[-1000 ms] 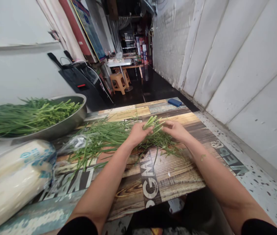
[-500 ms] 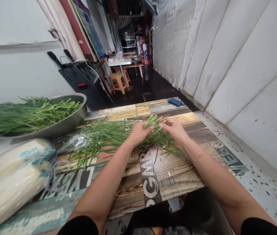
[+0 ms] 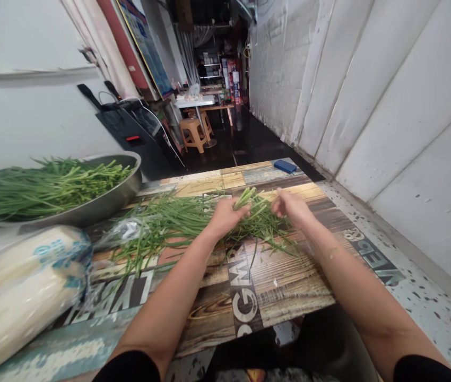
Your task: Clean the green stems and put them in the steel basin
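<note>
The table [image 3: 289,286], printed with wood planks and large letters, fills the lower view, its near left corner cut off by the frame. On its left end lie wrapped white rolls [image 3: 18,286] in clear plastic, partly out of view, so what they are cannot be told. Behind them stands a wide metal basin [image 3: 124,193] heaped with green stalks [image 3: 42,188], its left rim lost under the greens. A loose spread of green chives [image 3: 170,223] lies across the middle of the table, with a crumpled bit of clear plastic [image 3: 124,231] beside it. The left hand [image 3: 225,215] is closed around a bunch of the chives, their cut ends sticking up past the thumb. The right hand [image 3: 293,207] sits just beside that bunch, fingers curled (whether they pinch a strand is hidden by the back of the hand). Half a second earlier the right hand's fingers met the bunch tips; now it has drawn slightly right. A small blue object [image 3: 285,166] lies at the far edge.
</note>
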Tool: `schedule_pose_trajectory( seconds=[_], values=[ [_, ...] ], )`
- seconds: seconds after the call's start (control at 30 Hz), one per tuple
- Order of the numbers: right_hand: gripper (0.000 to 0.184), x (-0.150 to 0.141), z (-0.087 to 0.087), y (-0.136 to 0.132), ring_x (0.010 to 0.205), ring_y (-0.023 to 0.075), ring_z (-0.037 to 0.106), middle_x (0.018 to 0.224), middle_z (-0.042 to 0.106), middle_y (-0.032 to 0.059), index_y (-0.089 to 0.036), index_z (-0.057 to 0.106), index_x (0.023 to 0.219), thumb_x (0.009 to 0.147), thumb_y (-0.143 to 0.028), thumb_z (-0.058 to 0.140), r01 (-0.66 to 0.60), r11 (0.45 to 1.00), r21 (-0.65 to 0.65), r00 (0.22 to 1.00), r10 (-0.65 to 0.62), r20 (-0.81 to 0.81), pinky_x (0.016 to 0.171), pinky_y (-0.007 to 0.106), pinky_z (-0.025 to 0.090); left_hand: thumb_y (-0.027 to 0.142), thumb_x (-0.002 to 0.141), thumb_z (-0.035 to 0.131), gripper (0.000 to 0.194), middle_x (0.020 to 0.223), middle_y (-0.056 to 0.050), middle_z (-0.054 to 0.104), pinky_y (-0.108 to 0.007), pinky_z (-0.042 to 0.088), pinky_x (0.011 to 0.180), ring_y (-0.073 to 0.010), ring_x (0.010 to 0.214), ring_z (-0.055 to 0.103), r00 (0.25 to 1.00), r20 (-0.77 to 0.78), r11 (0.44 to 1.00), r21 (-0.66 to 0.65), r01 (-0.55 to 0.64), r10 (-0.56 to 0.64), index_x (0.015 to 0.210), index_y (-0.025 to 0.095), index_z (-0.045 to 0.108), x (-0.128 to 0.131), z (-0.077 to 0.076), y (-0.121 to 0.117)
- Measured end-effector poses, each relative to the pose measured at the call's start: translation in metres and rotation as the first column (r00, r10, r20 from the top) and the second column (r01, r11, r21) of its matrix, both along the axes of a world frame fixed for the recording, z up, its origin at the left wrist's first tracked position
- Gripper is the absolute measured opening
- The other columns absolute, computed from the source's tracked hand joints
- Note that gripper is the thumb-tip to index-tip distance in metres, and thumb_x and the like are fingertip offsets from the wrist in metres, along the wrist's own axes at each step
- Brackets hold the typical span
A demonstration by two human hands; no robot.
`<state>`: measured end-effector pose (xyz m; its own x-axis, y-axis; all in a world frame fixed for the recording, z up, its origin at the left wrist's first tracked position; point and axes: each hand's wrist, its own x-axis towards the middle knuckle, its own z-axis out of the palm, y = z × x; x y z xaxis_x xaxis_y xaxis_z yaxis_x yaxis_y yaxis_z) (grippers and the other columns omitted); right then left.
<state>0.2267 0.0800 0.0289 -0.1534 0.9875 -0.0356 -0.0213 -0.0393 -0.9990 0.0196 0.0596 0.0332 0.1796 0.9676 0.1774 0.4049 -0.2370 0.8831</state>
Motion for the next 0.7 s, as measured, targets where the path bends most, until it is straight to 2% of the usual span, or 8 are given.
schedule_pose_trajectory(
  seconds=[0.07, 0.13, 0.27, 0.37, 0.43, 0.53, 0.63, 0.7],
  values=[
    [0.024, -0.011, 0.002, -0.012, 0.045, 0.0095, 0.052, 0.054, 0.062, -0.0009, -0.017, 0.064, 0.066, 0.066, -0.041, 0.067, -0.240, 0.971, -0.016, 0.968, 0.240, 0.068, 0.041, 0.020, 0.036, 0.036, 0.079, 0.060, 0.024, 0.063, -0.002, 0.064, -0.024, 0.040, 0.056, -0.0128, 0.053, 0.052, 1.000, -0.001, 1.000, 0.029, -0.004, 0.004, 0.068, 0.015, 0.062, 0.000, -0.001, 0.001],
    [0.024, -0.022, 0.003, -0.022, 0.047, 0.0101, 0.054, 0.056, 0.063, -0.0033, -0.018, 0.066, 0.080, 0.062, -0.034, 0.071, -0.374, 0.928, 0.007, 0.923, 0.371, 0.101, 0.043, 0.020, 0.038, 0.036, 0.080, 0.058, 0.024, 0.062, -0.002, 0.062, -0.024, 0.040, 0.057, -0.0130, 0.055, 0.053, 1.000, -0.008, 0.998, 0.062, -0.002, 0.002, 0.068, 0.015, 0.062, 0.000, -0.001, 0.002],
    [0.029, -0.029, -0.001, -0.026, 0.038, 0.0072, 0.043, 0.044, 0.055, -0.0036, -0.017, 0.058, 0.061, 0.070, -0.043, 0.066, -0.218, 0.967, 0.128, 0.962, 0.190, 0.198, 0.039, 0.020, 0.031, 0.033, 0.081, 0.056, 0.024, 0.061, 0.000, 0.060, -0.024, 0.040, 0.060, -0.0138, 0.060, 0.053, 0.996, -0.092, 0.997, 0.081, 0.016, -0.009, 0.067, 0.015, 0.061, -0.002, 0.001, 0.003],
    [0.037, -0.028, -0.006, -0.021, 0.037, 0.0077, 0.042, 0.041, 0.053, -0.0030, -0.018, 0.054, 0.054, 0.071, -0.049, 0.065, -0.178, 0.973, 0.143, 0.962, 0.142, 0.232, 0.040, 0.021, 0.031, 0.032, 0.081, 0.055, 0.021, 0.065, 0.000, 0.062, -0.024, 0.041, 0.063, -0.0141, 0.063, 0.055, 0.990, -0.125, 0.994, 0.074, 0.079, -0.069, 0.072, 0.015, 0.063, -0.002, 0.003, 0.001],
    [0.038, -0.027, -0.007, -0.019, 0.037, 0.0084, 0.043, 0.042, 0.052, -0.0029, -0.018, 0.056, 0.054, 0.071, -0.051, 0.065, -0.175, 0.970, 0.166, 0.958, 0.130, 0.255, 0.041, 0.022, 0.032, 0.033, 0.080, 0.056, 0.019, 0.066, 0.001, 0.063, -0.024, 0.042, 0.063, -0.0136, 0.061, 0.057, 0.988, -0.095, 0.992, 0.027, 0.125, -0.122, 0.077, 0.015, 0.064, -0.002, 0.003, -0.001],
    [0.039, -0.023, -0.006, -0.015, 0.041, 0.0099, 0.045, 0.045, 0.052, -0.0024, -0.018, 0.059, 0.055, 0.071, -0.053, 0.063, -0.143, 0.964, 0.225, 0.959, 0.079, 0.273, 0.044, 0.024, 0.034, 0.034, 0.076, 0.061, 0.019, 0.061, 0.001, 0.062, -0.024, 0.042, 0.057, -0.0123, 0.053, 0.054, 0.994, -0.030, 0.993, -0.058, 0.101, -0.103, 0.075, 0.014, 0.064, -0.002, 0.002, -0.001],
    [0.041, -0.014, -0.005, -0.007, 0.042, 0.0103, 0.045, 0.049, 0.055, -0.0013, -0.018, 0.059, 0.058, 0.071, -0.057, 0.062, 0.024, 0.973, 0.230, 0.971, -0.078, 0.227, 0.045, 0.025, 0.034, 0.033, 0.072, 0.065, 0.020, 0.060, -0.001, 0.062, -0.023, 0.042, 0.054, -0.0112, 0.050, 0.052, 0.998, 0.035, 0.994, -0.095, 0.053, -0.049, 0.073, 0.014, 0.063, -0.003, 0.000, 0.000],
    [0.046, -0.007, -0.004, -0.003, 0.042, 0.0110, 0.044, 0.048, 0.054, 0.0003, -0.019, 0.056, 0.054, 0.076, -0.059, 0.056, 0.112, 0.968, 0.224, 0.946, -0.173, 0.273, 0.047, 0.026, 0.036, 0.034, 0.071, 0.066, 0.020, 0.061, -0.002, 0.063, -0.023, 0.041, 0.053, -0.0109, 0.049, 0.052, 0.998, 0.059, 0.993, -0.106, 0.044, -0.037, 0.072, 0.014, 0.063, -0.003, -0.001, 0.001]
  ],
)
